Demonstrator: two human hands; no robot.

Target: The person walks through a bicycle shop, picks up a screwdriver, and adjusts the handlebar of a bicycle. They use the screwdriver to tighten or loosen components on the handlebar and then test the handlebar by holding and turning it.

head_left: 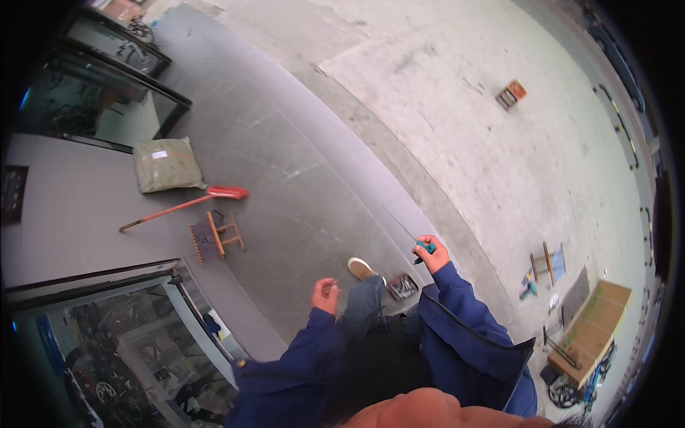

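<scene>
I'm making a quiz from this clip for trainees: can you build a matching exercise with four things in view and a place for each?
Things:
1. screwdriver with blue handle
2. red shovel
3. grey-green sack
4. cardboard box

Places:
a. against the wall, just above the shovel's blade
b. far right, on the concrete
c. in the right hand
d. on the grey paving, beside a small wooden stool

Pairs: 1-c, 2-d, 3-a, 4-b
</scene>
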